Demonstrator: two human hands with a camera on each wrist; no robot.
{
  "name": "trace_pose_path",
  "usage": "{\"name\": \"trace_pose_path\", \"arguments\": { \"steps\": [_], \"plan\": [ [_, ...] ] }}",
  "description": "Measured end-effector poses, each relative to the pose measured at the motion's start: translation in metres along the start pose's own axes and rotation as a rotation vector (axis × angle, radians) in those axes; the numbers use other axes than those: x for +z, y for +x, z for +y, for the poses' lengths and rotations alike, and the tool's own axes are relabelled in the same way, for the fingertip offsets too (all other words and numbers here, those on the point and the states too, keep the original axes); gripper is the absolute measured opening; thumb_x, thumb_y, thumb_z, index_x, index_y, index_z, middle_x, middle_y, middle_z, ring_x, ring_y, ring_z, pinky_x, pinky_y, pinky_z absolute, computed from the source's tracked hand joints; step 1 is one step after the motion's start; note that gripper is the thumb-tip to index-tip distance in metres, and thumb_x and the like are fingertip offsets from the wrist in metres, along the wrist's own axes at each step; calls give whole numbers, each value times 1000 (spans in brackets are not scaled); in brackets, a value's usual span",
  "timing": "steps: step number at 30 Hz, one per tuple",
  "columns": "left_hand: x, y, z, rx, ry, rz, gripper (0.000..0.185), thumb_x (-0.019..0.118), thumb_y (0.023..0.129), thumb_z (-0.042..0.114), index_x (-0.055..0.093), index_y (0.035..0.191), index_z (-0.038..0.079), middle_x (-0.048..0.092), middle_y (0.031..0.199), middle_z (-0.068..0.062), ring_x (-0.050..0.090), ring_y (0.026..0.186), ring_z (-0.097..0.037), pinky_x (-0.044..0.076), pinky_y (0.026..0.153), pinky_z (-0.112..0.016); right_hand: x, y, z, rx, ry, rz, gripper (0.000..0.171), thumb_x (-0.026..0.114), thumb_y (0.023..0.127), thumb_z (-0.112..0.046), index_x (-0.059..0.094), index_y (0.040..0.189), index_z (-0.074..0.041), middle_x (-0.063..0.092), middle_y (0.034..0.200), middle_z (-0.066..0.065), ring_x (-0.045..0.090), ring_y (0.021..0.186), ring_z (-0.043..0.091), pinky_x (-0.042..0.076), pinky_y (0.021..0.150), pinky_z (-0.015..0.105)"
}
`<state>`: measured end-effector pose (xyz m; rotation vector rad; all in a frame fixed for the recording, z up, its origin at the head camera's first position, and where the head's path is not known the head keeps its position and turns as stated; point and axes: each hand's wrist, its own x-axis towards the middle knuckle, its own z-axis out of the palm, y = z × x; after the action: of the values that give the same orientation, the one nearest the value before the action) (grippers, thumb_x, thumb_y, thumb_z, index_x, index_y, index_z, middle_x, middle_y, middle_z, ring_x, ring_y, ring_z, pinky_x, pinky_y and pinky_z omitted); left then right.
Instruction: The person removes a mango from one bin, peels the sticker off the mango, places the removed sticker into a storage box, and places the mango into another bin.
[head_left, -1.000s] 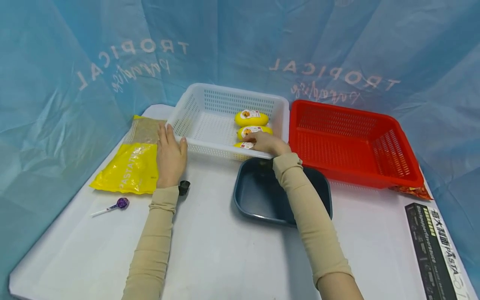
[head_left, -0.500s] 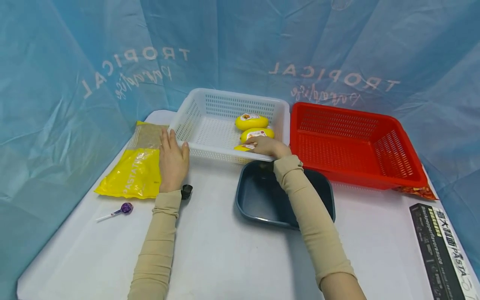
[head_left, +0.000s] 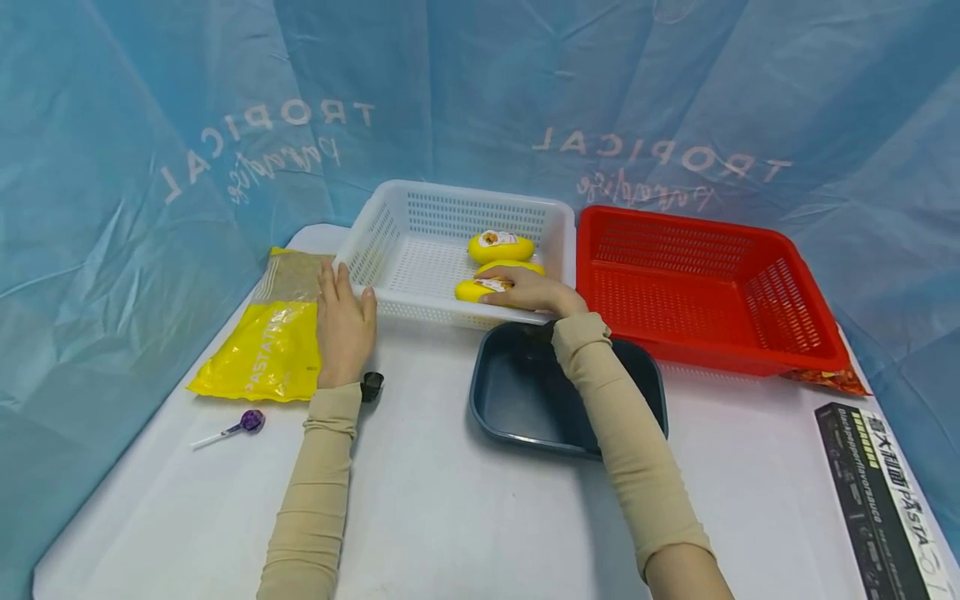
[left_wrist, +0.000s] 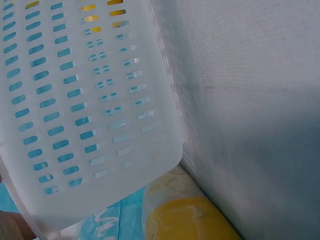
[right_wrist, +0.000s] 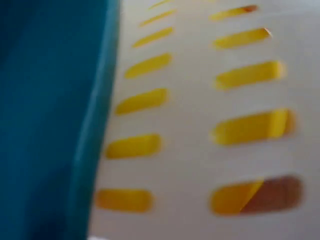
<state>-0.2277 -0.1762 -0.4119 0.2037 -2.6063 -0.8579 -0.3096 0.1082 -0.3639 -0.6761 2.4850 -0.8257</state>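
Note:
A white slotted basket [head_left: 438, 254] stands at the back of the white table and holds three yellow packs. My right hand [head_left: 525, 290] reaches over its front wall and grips the nearest yellow pack [head_left: 468, 291]; a second pack [head_left: 517, 267] shows just behind the hand and a third [head_left: 501, 247] lies farther back. My left hand [head_left: 341, 321] lies flat with straight fingers on the edge of a yellow pasta bag [head_left: 266, 346], its thumb against the basket's left front corner. The left wrist view shows the basket wall [left_wrist: 90, 100] and the bag [left_wrist: 190, 215]. Yellow shows through the wall's slots [right_wrist: 240, 127] in the right wrist view.
A dark blue tray [head_left: 517, 392] sits under my right forearm. A red basket [head_left: 712, 283] stands right of the white one, with an orange packet [head_left: 825, 379] poking out beneath it. A purple lollipop [head_left: 243, 422], a small black object [head_left: 371, 385] and a black pasta box [head_left: 877, 492] lie on the table.
The nearest yellow pack has slid left along the basket's front wall under my right hand. My left hand has stayed where it was.

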Motion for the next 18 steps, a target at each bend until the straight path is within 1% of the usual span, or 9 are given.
{"name": "trace_pose_path", "arguments": {
  "steps": [3,6,12,15,18],
  "plan": [
    [1,0,0,0,0,1,62,36,104,33,18,153,0,4,163,-18,10,150,-37,18,119,-54,-2,-5,-1,-16,66,20,56,60,91,-37,47,144,-23,43,149,6,40,130,27,33,113,47],
    [1,0,1,-4,1,-2,62,35,104,34,18,153,0,3,163,-17,10,150,-37,18,120,-54,-3,-9,-2,-36,92,38,56,62,91,-35,47,144,-21,43,149,7,39,131,28,32,113,48],
    [2,1,1,1,8,2,61,35,104,33,19,153,0,4,163,-18,12,150,-38,18,120,-54,-2,-14,-3,-47,52,87,58,64,89,-36,48,143,-22,46,145,8,43,127,27,36,110,45],
    [2,1,1,7,7,8,61,35,104,33,19,153,-1,5,163,-18,14,149,-39,19,119,-54,-2,-17,-5,-41,34,116,60,66,88,-38,46,143,-23,48,142,8,45,122,27,38,107,43],
    [3,2,0,8,8,17,61,35,104,33,20,153,-1,5,163,-18,15,149,-39,20,119,-55,-4,-22,-9,-57,29,146,64,69,87,-37,45,144,-23,49,139,9,46,119,26,41,103,42]
  ]
}}
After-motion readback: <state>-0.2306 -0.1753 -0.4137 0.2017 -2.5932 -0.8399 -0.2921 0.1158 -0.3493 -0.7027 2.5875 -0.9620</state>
